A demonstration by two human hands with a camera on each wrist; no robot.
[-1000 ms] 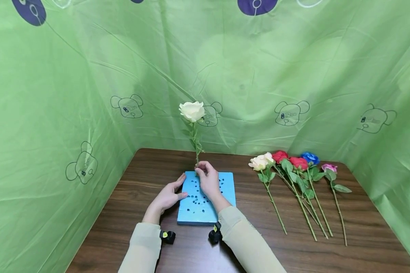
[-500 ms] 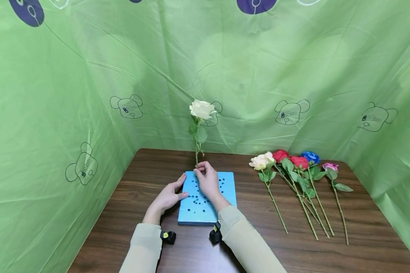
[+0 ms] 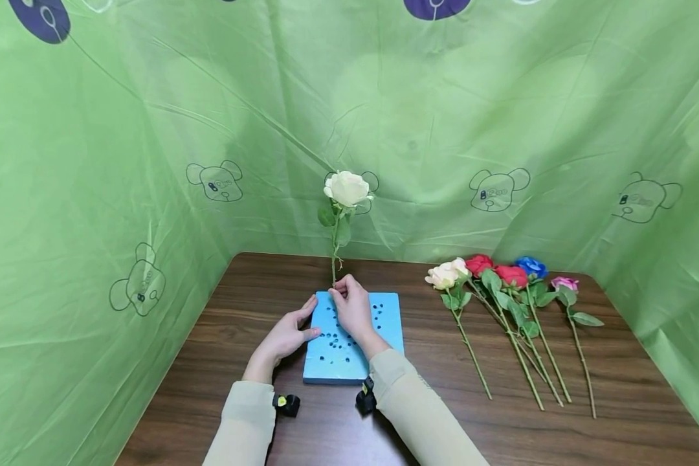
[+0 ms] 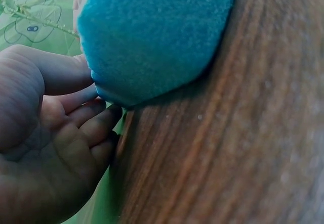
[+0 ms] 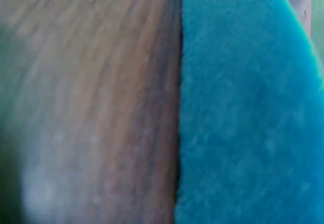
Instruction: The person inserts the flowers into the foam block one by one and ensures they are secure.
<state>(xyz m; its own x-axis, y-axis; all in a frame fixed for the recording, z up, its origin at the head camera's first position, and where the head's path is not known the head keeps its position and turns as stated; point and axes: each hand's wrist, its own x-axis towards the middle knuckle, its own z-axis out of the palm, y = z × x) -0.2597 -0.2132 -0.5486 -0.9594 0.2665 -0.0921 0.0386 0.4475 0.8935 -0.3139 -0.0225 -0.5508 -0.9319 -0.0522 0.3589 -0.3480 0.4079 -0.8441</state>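
While my left hand (image 3: 284, 336), thumb and fingers apart, touches the blue board (image 3: 333, 371), my right hand (image 3: 355, 312) pinches the white rose (image 3: 347, 189) by its stem (image 3: 334, 255).

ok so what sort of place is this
Likely an indoor recording booth or screened-off workspace: green cloth hangs on three sides of a wood-grain table, and small black devices sit at both sleeve cuffs.

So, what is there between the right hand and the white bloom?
A leafy green stem, running from the right hand up to the white bloom; the head view shows it.
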